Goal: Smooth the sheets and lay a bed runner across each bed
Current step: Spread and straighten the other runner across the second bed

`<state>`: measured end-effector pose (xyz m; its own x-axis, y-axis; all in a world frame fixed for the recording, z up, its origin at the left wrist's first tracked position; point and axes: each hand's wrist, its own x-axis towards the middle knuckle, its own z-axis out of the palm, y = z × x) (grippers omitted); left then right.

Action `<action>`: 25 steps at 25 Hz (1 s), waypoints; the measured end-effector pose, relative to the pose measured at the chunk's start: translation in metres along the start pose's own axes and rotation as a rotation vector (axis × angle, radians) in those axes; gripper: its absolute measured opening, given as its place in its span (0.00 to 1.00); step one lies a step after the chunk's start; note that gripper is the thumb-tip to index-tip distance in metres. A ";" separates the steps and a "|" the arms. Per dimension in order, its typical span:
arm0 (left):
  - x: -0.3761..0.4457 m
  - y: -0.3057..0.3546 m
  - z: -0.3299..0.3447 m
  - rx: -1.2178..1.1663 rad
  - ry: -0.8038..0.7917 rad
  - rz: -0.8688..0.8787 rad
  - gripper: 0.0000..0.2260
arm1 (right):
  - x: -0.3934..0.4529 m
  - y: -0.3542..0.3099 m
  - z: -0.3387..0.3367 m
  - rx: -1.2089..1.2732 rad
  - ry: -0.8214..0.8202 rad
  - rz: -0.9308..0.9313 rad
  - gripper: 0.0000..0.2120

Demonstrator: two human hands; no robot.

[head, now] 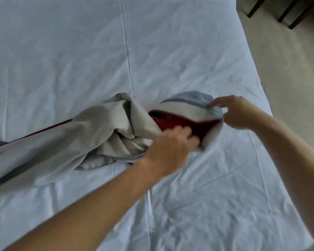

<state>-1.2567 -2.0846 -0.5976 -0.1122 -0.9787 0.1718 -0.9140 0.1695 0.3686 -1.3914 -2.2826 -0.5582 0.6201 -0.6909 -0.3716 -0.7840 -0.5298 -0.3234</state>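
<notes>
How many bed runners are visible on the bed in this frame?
1. The bed runner, bunched and twisted, lies across the white sheet from the left edge to centre; the left hand and right hand grip its right end.

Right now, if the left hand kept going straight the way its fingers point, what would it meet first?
The left hand points up and right into the bunched bed runner; it would likely meet the dark red fold first, though motion blur leaves depth unclear.

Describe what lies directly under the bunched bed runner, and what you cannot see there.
The bed runner rests on the white sheet, which shows all around it. The sheet beneath the bunched folds is covered, so any creases there cannot be seen.
</notes>
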 end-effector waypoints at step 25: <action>0.022 0.012 -0.001 0.056 -0.285 -0.335 0.12 | -0.004 0.078 0.018 0.704 0.567 0.725 0.25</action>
<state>-1.2702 -2.1037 -0.5888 0.0979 -0.9727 -0.2102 -0.9370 -0.1613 0.3099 -1.4547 -2.3125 -0.5981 -0.2093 -0.9364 -0.2816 -0.6521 0.3482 -0.6734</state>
